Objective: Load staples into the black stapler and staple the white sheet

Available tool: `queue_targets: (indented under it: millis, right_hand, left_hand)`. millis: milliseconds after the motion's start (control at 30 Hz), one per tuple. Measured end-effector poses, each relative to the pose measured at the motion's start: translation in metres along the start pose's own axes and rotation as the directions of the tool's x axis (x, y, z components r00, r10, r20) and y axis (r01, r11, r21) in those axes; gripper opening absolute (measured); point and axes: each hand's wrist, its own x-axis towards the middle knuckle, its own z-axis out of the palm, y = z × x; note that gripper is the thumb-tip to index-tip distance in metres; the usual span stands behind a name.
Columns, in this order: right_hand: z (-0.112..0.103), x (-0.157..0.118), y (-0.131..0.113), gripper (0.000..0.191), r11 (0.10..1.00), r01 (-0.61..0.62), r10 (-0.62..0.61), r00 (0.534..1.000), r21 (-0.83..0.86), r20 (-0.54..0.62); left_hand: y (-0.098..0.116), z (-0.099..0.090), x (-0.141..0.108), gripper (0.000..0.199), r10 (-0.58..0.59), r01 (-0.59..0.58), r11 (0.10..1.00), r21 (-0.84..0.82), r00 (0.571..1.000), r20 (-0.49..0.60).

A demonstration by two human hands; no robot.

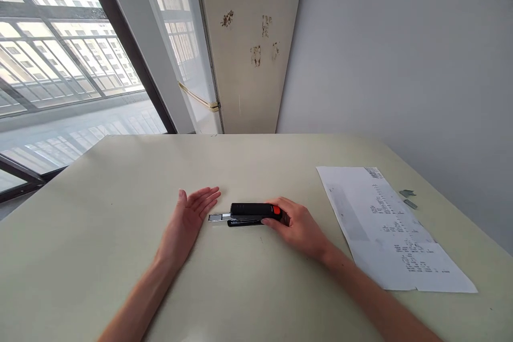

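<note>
Head view: stapler (250, 210) mid-table (160, 288), well in from the far edge, bare top ahead of it – paper (372, 224) off to the R, nearer that side's edge. Long axis runs L–R, metal tray (218, 218) poking out L, red button (276, 210) at the R end. R hand (298, 224) grips that end; L hand (188, 219) open, empty, palm up, just beside the tray.

the stapler (251, 210) is black with a red button (277, 210).
</note>
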Motion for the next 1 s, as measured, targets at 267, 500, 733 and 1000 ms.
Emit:
queue_targets:
  millis: [267, 500, 733, 1000]
  right_hand:
    - [-0.008, -0.005, -0.017, 0.028, 0.871, -0.285, 0.254, 0.959, 0.4, 0.13]
    - [-0.003, -0.011, -0.028, 0.047, 0.53, -0.524, 0.405, 0.847, 0.667, 0.344]
    - [-0.012, -0.005, -0.031, 0.056, 0.38, -0.636, 0.47, 0.758, 0.672, 0.452]
    - [-0.014, -0.004, -0.024, 0.057, 0.405, -0.681, 0.454, 0.729, 0.61, 0.512]
  left_hand:
    - [0.001, 0.017, -0.002, 0.052, -0.177, 0.114, 0.896, -0.43, 0.978, -0.111]
    - [-0.014, 0.052, 0.025, 0.05, -0.285, 0.185, 0.721, -0.668, 0.957, -0.043]
    - [-0.021, 0.065, 0.034, 0.039, -0.369, 0.253, 0.659, -0.709, 0.929, -0.011]
    - [-0.022, 0.067, 0.029, 0.031, -0.424, 0.261, 0.668, -0.697, 0.903, -0.068]
